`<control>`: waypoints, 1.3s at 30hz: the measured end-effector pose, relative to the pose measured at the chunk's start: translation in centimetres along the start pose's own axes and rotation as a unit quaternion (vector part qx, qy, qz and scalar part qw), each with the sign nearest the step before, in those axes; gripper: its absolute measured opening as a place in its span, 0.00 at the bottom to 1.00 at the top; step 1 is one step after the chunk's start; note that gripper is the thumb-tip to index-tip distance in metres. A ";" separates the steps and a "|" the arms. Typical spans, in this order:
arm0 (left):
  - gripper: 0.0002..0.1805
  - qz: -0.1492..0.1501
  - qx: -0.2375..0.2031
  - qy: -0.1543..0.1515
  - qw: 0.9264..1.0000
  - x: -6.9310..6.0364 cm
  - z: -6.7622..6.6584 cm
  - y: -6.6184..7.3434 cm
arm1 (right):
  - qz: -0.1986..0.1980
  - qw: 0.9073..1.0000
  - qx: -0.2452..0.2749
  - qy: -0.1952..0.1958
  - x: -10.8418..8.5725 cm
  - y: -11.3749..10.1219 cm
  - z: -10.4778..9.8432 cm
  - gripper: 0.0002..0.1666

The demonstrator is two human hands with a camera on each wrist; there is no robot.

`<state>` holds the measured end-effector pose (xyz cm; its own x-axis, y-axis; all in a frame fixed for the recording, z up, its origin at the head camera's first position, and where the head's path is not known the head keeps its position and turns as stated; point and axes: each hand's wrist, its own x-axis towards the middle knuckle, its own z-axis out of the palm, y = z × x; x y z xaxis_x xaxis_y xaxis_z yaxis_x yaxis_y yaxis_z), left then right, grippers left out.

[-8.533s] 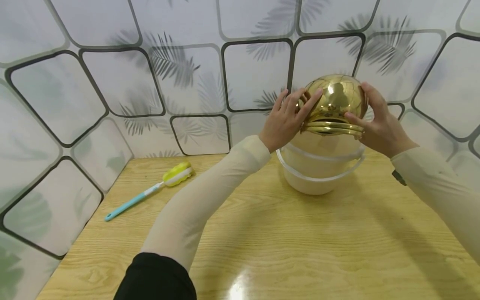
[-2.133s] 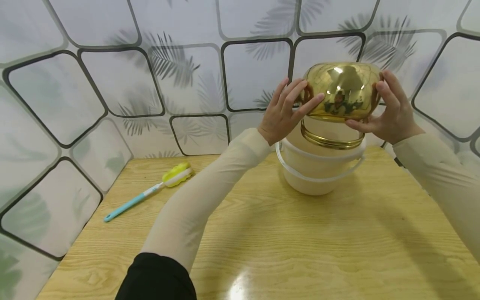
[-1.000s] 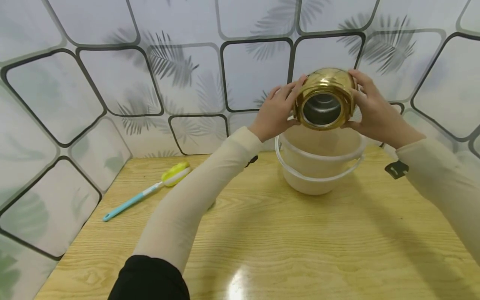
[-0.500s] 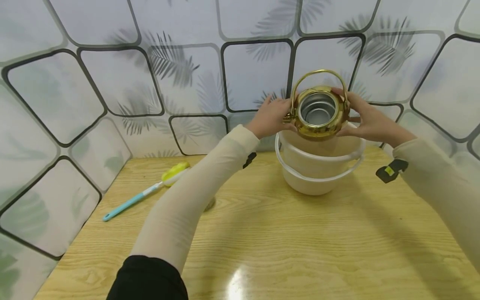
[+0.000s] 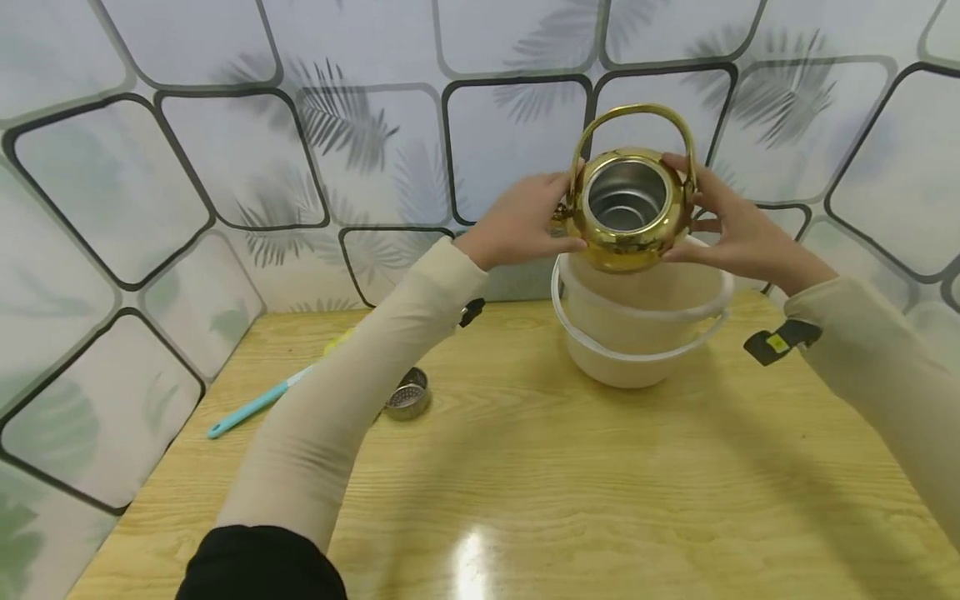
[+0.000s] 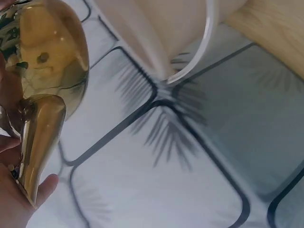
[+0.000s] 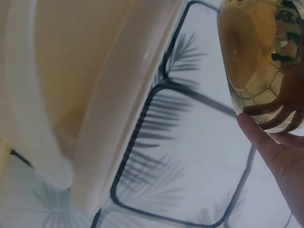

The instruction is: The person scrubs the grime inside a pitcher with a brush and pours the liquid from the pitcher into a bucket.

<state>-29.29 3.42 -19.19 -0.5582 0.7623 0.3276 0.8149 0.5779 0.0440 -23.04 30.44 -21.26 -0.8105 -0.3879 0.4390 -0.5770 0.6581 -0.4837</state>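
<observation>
A shiny gold teapot (image 5: 619, 260) hangs in the air above the white bucket (image 5: 626, 371), its lidless mouth tipped toward me and its arched handle (image 5: 637, 109) standing up. Silvery metal shows inside the pot. My left hand (image 5: 517, 223) grips it on the spout side; the left wrist view has the spout (image 6: 42, 135) lying along the thumb and fingers. From the other side my right hand (image 5: 742, 237) holds the body, thumb in front and fingers behind. In the right wrist view fingertips press the teapot's rounded surface (image 7: 247, 52).
A small perforated metal strainer (image 5: 408, 398) lies on the wooden table (image 5: 570, 492) beside my left sleeve. Further left is a brush with a blue handle (image 5: 251, 414), its yellow sponge head mostly hidden by the sleeve. A patterned wall covering (image 5: 517, 150) rises behind.
The teapot was upside down over the bucket; it has turned so its mouth faces me, the handle has come up, and it has risen slightly. My left forearm shifted left, uncovering the strainer.
</observation>
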 end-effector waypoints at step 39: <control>0.44 -0.084 -0.106 -0.082 0.987 -15.1 2.0 -5.1 | 0.027 0.967 0.225 -0.119 0.8 -3.2 16.9 0.59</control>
<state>-25.29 -10.43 -26.27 -0.6922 0.7078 0.1413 0.7127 0.6396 0.2880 -23.61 17.12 -32.16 -0.8098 -0.5342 0.2428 -0.4755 0.3549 -0.8049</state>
